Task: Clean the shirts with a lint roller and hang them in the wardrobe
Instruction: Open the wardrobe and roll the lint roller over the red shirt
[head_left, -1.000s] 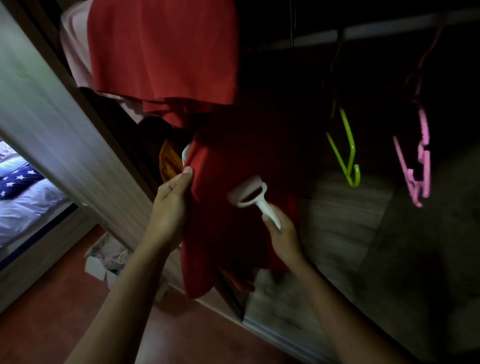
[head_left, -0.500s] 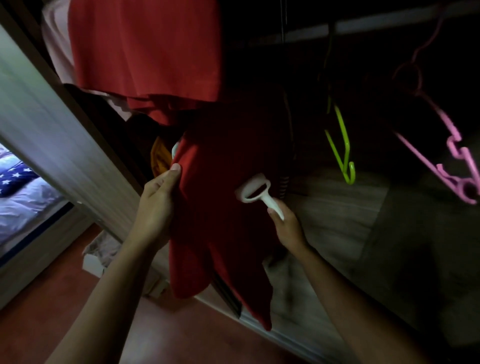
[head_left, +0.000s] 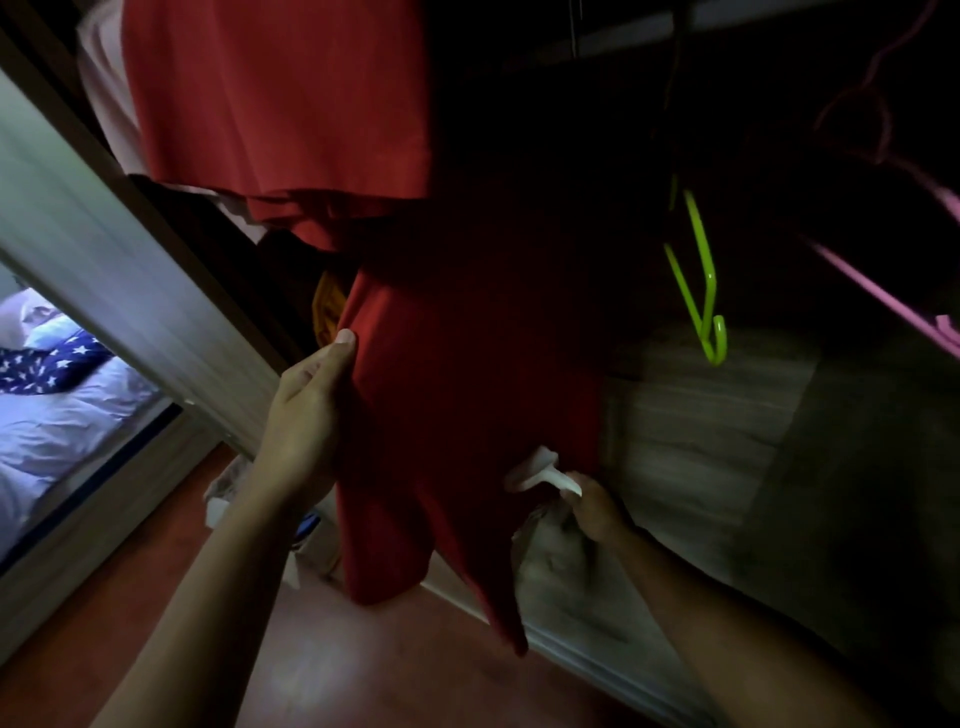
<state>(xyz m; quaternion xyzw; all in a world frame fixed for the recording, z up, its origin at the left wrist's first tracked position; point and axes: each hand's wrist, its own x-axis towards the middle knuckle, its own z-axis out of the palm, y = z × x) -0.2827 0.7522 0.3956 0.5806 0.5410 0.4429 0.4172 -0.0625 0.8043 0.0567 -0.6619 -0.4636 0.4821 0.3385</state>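
A red shirt (head_left: 467, 395) hangs inside the dark wardrobe, its lower hem drooping toward the floor. My left hand (head_left: 306, 410) grips the shirt's left edge, thumb on the cloth. My right hand (head_left: 592, 506) holds the handle of a white lint roller (head_left: 537, 470), whose head presses against the lower right part of the shirt; the roller is blurred. Another red shirt (head_left: 275, 98) hangs higher at the upper left, partly over the first one.
A green hanger (head_left: 698, 280) and a pink hanger (head_left: 883, 291) hang empty on the right. The wardrobe's wooden side panel (head_left: 104, 244) runs diagonally at left, with a bed (head_left: 57, 410) beyond it. Wooden wardrobe floor (head_left: 701, 441) and red room floor (head_left: 363, 675) lie below.
My right hand has run the lint roller down the shirt from its middle to near the lower hem. My left hand keeps its hold on the shirt's edge.
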